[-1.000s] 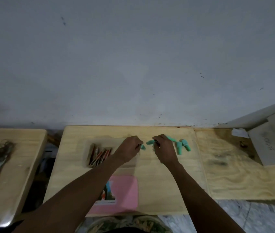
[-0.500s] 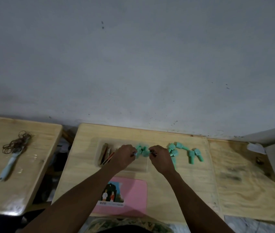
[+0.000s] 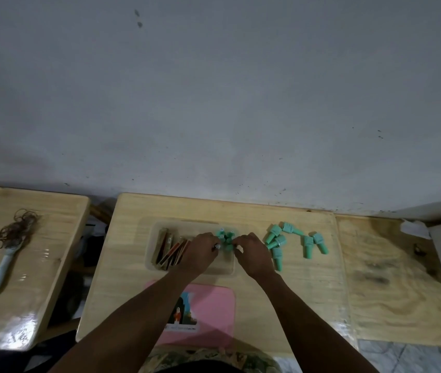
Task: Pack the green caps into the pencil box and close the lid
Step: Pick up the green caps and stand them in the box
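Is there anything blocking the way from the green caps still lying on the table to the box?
Nothing visible does. The loose green caps lie on bare wood just right of the open pencil box. Only the right hand sits between them, at the box's right end beside the caps already in the box. The pink lid lies nearer the person.

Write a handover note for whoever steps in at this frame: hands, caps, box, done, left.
Left hand and right hand are both over the clear pencil box, fingers on a cluster of green caps inside it.
Whether either hand grips a cap is unclear.
Flat brown sticks lie in the box's left part.
Loose caps remain on the table to the right.
Pink lid lies off, nearer the person.
Left: pack the loose caps, close the lid.
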